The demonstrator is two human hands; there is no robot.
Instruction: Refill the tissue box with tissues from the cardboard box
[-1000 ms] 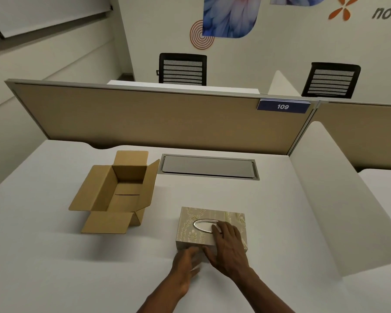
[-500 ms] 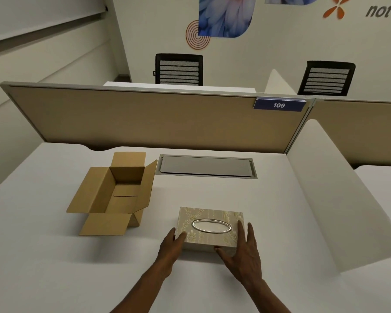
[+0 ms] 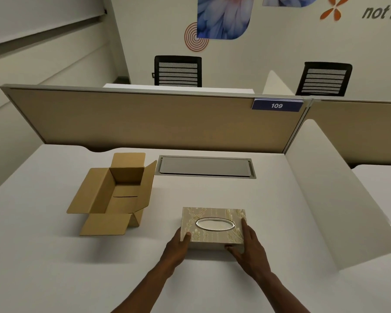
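A beige patterned tissue box [image 3: 212,215] with an oval silver-rimmed slot lies on the white desk [image 3: 43,267] in front of me. My left hand [image 3: 178,247] grips its near left corner, thumb on top. My right hand [image 3: 248,247] holds its right side, fingers along the edge and thumb under the front. The box's near edge looks lifted a little off the desk. To the left stands the brown cardboard box [image 3: 115,193], flaps spread open; its visible inside shows no tissues.
A grey cable hatch [image 3: 205,167] is set into the desk behind the tissue box. A tan partition [image 3: 145,118] closes the back, a white curved divider [image 3: 339,199] the right side. Two black chairs stand beyond.
My hands moved from the top and front of the tissue box to its two sides. They now grip it, and its near edge appears raised slightly.
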